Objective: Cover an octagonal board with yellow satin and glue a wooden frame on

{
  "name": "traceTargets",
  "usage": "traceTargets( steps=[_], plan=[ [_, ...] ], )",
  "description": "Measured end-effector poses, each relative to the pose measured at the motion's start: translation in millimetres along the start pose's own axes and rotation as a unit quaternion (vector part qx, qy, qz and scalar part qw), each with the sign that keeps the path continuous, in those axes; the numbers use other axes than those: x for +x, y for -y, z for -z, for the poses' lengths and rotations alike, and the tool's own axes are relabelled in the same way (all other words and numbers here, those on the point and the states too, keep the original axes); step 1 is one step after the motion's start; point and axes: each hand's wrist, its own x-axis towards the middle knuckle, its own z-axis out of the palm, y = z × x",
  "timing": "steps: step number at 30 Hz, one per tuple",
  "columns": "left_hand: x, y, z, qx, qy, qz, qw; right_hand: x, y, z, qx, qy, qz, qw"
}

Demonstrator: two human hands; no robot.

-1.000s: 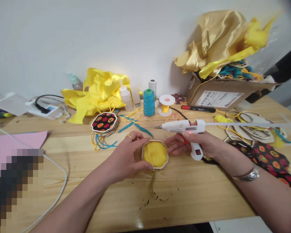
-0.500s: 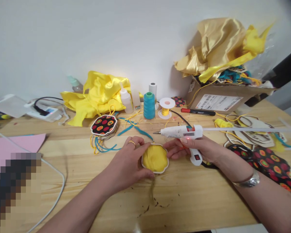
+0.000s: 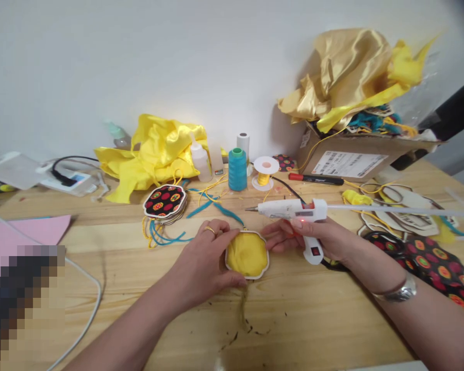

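A small scalloped pendant [image 3: 247,255] with yellow satin in a pale rim is gripped at its left side by my left hand [image 3: 209,257], thumb below and fingers above. Teal ribbon [image 3: 230,212] runs from its top, and a dull yellow tassel [image 3: 242,309] hangs beneath. My right hand [image 3: 313,234] is closed round the handle of a white hot glue gun [image 3: 294,210]. The gun's nozzle points left, above the pendant, and a clear glue stick [image 3: 379,208] sticks out at its back. Fingertips of my right hand are at the pendant's right edge; whether they touch is unclear.
Behind stand a teal thread spool [image 3: 237,170], a yellow cord reel [image 3: 265,174] and a squeeze bottle [image 3: 201,158]. Stacked patterned pendants [image 3: 164,201] and yellow satin [image 3: 150,154] lie left. Rightward are a cardboard box [image 3: 340,154], a marker [image 3: 317,179], scissors [image 3: 384,242] and patterned fabric [image 3: 435,257].
The hands, pendant and glue gun hold nearly the same positions. My right hand and the glue gun have shifted very slightly to the right.
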Motion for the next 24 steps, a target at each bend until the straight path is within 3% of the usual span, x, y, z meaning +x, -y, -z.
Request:
traceTargets(
  steps=[7, 24],
  plan=[
    [-0.7, 1.3, 4.3, -0.017, -0.006, 0.01, 1.0, -0.8, 8.1, 2.2, 0.055, -0.032, 0.064, 0.996],
    [-1.5, 4.3, 6.8, -0.061, 0.014, 0.003, 0.998, -1.0, -2.7, 0.3, 0.025, 0.013, -0.018, 0.999]
  ],
)
